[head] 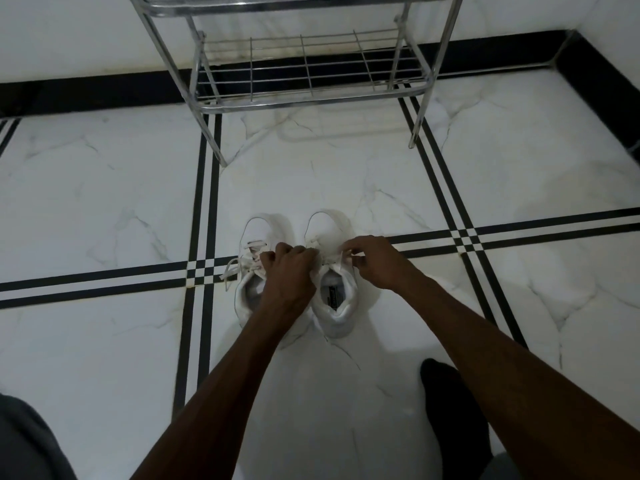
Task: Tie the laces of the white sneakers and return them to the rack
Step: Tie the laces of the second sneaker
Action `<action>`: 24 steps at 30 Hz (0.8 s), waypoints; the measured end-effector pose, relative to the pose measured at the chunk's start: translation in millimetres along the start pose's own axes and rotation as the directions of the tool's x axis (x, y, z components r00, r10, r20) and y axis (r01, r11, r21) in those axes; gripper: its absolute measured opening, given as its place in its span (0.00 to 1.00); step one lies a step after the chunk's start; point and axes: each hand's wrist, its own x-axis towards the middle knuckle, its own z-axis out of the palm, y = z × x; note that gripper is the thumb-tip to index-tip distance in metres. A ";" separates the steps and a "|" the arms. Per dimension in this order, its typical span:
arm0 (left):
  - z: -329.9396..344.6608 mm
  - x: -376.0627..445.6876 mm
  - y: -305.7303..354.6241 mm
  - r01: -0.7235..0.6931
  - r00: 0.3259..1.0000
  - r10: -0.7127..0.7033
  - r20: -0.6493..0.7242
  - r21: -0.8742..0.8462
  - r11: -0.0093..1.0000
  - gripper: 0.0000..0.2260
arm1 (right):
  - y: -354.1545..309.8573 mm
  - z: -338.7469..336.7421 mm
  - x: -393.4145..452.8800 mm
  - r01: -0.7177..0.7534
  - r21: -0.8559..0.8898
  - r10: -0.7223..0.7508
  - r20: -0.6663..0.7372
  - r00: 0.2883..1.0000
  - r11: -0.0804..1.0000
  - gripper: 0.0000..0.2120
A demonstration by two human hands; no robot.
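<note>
Two white sneakers (294,271) side by side on floor (104,202), near rack (304,74). Left hand (289,271) and right hand (375,261) pinched on right-shoe laces (332,256). Equal tension advisable before knotting.

Two bare forearms, sleeveless as far as the lower frame edge, ending in a left hand (289,271) and a right hand (375,261) without rings, watch or gloves. Dark grey fabric, likely trousers (24,441), at the lower left corner. A black sock (450,407) on one foot at lower right.
</note>
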 end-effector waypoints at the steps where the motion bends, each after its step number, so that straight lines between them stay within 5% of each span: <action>1: 1.3 0.5 -0.2 0.009 1.000 -0.008 -0.009 0.016 1.000 0.19 | -1.4 0.9 0.1 0.040 -0.050 -0.041 -0.015 0.999 0.998 0.13; 8: 5.1 -7.6 -13.2 -0.017 0.984 0.039 -0.175 0.122 0.992 0.12 | 5.4 3.3 1.3 0.046 -0.322 -0.075 -0.080 0.994 0.946 0.05; 11: 4.1 -7.4 -16.5 -0.052 0.983 0.094 -0.156 0.254 0.966 0.13 | 13.0 7.4 -1.7 0.105 -0.553 -0.194 -0.104 0.975 0.827 0.06; 14: 6.2 -5.0 -15.2 -0.033 0.990 0.067 -0.121 0.259 0.965 0.13 | 12.8 10.4 -4.6 0.081 -0.598 -0.198 -0.133 0.971 0.797 0.08; 16: 8.6 -6.2 -16.5 -0.027 0.990 0.052 -0.134 0.182 0.983 0.13 | 13.1 14.0 -3.5 0.027 -0.499 -0.129 -0.171 0.977 0.866 0.07; 19: 2.1 -9.4 -25.8 0.029 0.975 -0.019 -0.221 0.044 0.999 0.08 | 7.0 12.2 -4.7 -0.134 -0.100 0.123 -0.109 0.986 0.986 0.12; 22: -17.2 -13.4 -44.5 0.213 0.910 -0.265 -0.318 -0.190 0.958 0.18 | -0.5 -0.7 -7.7 -0.460 0.297 0.394 0.257 0.883 0.837 0.30; 24: -22.4 -21.1 -68.0 0.311 0.863 -0.427 -0.269 -0.382 0.870 0.24 | -2.5 -1.9 -12.6 -0.548 0.370 0.395 0.413 0.821 0.751 0.44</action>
